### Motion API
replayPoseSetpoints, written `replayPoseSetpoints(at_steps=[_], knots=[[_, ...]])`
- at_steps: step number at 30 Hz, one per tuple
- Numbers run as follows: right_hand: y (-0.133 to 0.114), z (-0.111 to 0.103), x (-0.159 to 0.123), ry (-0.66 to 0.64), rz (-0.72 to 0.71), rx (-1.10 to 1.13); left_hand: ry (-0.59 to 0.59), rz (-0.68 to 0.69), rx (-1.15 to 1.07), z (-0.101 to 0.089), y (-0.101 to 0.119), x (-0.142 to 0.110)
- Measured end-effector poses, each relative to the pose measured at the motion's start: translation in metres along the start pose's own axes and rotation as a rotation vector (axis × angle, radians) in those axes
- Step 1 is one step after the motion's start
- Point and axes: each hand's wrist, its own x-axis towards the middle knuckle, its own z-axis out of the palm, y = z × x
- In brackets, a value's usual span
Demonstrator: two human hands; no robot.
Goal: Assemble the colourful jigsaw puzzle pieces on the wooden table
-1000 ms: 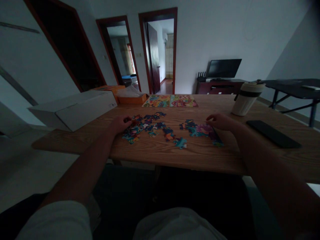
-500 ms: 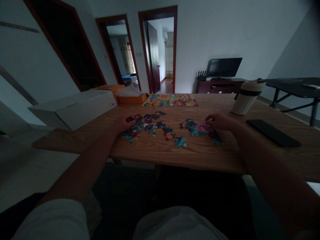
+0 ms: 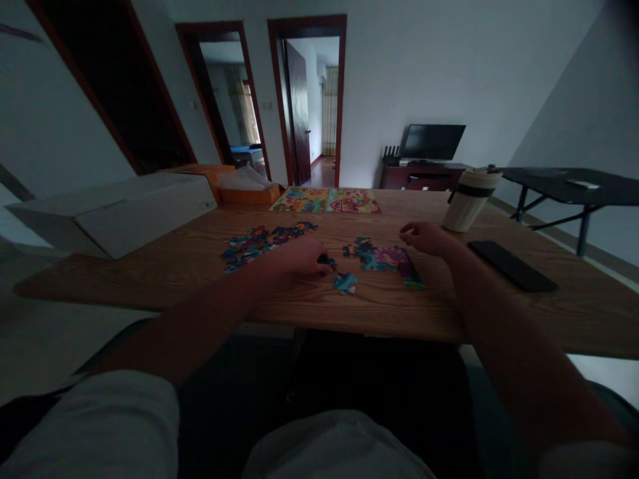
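Observation:
My left hand is low over the middle of the table, its thumb and fingers closed around a dark puzzle piece, mostly hidden by the fingers. Just right of it lies a teal puzzle piece. Behind the left wrist spreads a pile of loose puzzle pieces. My right hand hovers at the upper right edge of a joined puzzle section in purple and teal. Its fingers are loosely curled and apart, with nothing visible in them.
On the wooden table, a colourful picture sheet lies at the back. A white box and an orange tissue box stand left. To the right are a cream tumbler and a black phone-like slab.
My left hand has moved right from the loose pile to the pieces at mid-table. The right hand stays by the joined section. The view has shifted slightly right.

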Motion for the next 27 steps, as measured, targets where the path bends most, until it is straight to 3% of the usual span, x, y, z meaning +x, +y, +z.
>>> replayPoseSetpoints(at_steps=[3,5,7,13,18,22,27], knots=[[0.007,-0.001,0.004,0.032,0.014,0.053,-0.041,-0.044,0.03,-0.007,0.0,0.01],[0.009,0.0,0.005,0.037,0.003,0.095,-0.003,-0.063,0.038,-0.012,-0.001,0.02],[0.008,0.001,0.005,0.031,-0.02,0.16,0.092,-0.035,-0.011,-0.019,0.001,0.035],[-0.01,-0.001,-0.004,-0.098,0.012,0.553,0.41,0.254,-0.302,-0.03,0.021,0.102],[-0.019,-0.002,-0.009,-0.146,0.014,0.839,0.492,0.284,-0.502,-0.014,0.032,0.146],[-0.019,0.0,-0.005,-0.108,-0.004,0.864,0.518,0.234,-0.555,0.001,0.033,0.159],[-0.012,0.007,0.003,0.032,0.167,0.841,0.5,0.131,-0.672,0.018,0.033,0.167]])
